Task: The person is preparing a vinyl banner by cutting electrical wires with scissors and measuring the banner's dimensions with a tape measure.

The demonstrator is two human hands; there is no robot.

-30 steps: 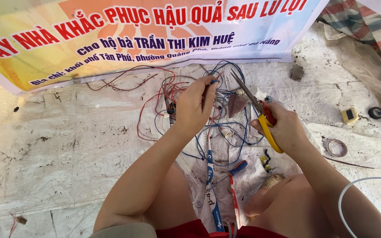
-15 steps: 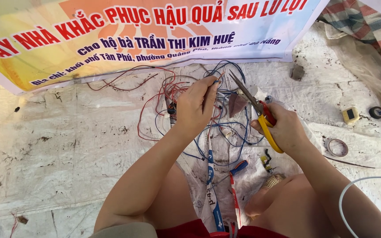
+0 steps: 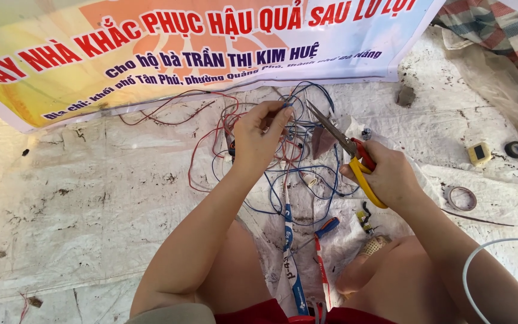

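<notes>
Left hand (image 3: 259, 141) pinches a wire (image 3: 288, 107) up; right hand (image 3: 388, 177) grips pliers (image 3: 349, 153), jaws near, nothing cut yet; the tangle (image 3: 271, 162) waits.

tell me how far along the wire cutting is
Done: nothing clearly finished; no cut pieces can be told apart. In hand: the left hand pinches a wire end raised from the tangle of red and blue wires, and the right hand aims yellow-handled scissors at it. Left: the tangle itself looks unsorted.
</notes>
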